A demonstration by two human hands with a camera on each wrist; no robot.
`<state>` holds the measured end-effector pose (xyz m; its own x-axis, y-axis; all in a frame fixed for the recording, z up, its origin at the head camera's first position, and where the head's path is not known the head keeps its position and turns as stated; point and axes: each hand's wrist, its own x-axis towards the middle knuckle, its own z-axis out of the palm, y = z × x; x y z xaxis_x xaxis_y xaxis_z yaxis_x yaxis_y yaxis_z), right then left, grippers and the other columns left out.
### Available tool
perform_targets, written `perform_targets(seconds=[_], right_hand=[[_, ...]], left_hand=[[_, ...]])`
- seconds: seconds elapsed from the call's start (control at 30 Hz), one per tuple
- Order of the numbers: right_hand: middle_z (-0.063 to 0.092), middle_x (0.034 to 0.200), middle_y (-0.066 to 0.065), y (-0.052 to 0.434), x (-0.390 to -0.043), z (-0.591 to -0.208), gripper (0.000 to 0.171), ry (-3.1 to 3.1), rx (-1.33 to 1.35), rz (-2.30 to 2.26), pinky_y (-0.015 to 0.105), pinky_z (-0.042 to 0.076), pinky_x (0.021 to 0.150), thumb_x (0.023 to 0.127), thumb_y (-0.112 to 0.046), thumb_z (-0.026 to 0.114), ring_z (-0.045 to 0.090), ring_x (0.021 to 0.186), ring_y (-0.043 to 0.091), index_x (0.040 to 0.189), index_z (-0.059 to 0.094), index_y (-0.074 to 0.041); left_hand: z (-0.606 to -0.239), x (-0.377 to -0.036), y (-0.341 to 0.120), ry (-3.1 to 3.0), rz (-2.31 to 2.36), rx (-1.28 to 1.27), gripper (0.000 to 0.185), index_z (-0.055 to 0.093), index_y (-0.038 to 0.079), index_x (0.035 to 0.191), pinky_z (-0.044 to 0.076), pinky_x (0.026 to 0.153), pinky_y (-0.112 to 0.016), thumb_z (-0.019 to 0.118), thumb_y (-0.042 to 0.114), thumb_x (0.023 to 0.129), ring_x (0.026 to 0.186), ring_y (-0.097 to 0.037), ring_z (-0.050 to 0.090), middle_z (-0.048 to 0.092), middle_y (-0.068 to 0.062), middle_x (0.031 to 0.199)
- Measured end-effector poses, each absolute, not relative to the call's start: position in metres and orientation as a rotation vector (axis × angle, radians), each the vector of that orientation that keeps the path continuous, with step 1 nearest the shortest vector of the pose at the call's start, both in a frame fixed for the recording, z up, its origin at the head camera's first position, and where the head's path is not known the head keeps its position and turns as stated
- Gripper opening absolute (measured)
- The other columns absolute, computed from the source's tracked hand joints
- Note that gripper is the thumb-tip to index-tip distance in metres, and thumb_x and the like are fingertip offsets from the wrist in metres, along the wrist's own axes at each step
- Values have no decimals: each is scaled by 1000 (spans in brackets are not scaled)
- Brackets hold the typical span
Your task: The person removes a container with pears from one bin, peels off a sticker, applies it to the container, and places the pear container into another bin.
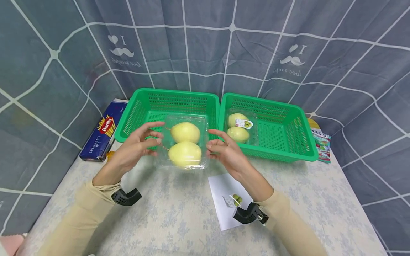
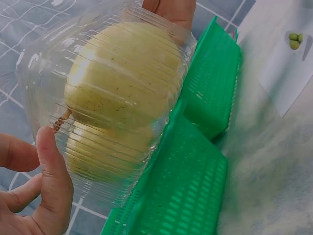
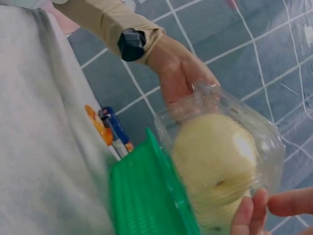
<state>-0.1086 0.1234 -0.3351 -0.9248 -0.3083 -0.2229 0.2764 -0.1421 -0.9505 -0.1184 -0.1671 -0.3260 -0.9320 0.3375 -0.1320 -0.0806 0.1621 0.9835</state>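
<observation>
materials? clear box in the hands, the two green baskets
Clear box: looks like thin glossy transparent plastic; ribbed walls, glare, two yellow fruits visible through it. Left basket and right basket: apparently rigid moulded plastic, green, slotted lattice walls, slight sheen.

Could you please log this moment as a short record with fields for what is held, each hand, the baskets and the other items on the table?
held: clear clamshell with two yellow pears
left hand: grips its left side
right hand: grips its right side
left basket: green, behind the clamshell
right basket: green, holds a second pear pack
table: spaghetti box at left, white sheet near right wrist
</observation>
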Motion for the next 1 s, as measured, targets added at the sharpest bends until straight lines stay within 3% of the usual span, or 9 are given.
perform_targets(seconds=[0.73, 1.0], right_hand=[[56, 99, -2, 137, -77, -351, 62, 1780, -114, -2016, 27, 53, 84, 95, -5, 59, 60, 83, 13, 152, 36, -11], [60, 94, -6, 142, -66, -359, 59, 1736, -83, -2001, 26, 54, 84, 94, -7, 62, 60, 84, 12, 148, 40, -9]], left_hand=[[-346, -85, -166, 2073, 1867, 255, 55, 38, 19, 151, 59, 73, -32, 59, 15, 101, 100, -13, 58, 53, -1, 117], [-353, -77, -165, 2039, 1880, 266, 53, 39, 17, 150, 59, 70, -32, 58, 15, 101, 97, -13, 59, 52, -4, 119]])
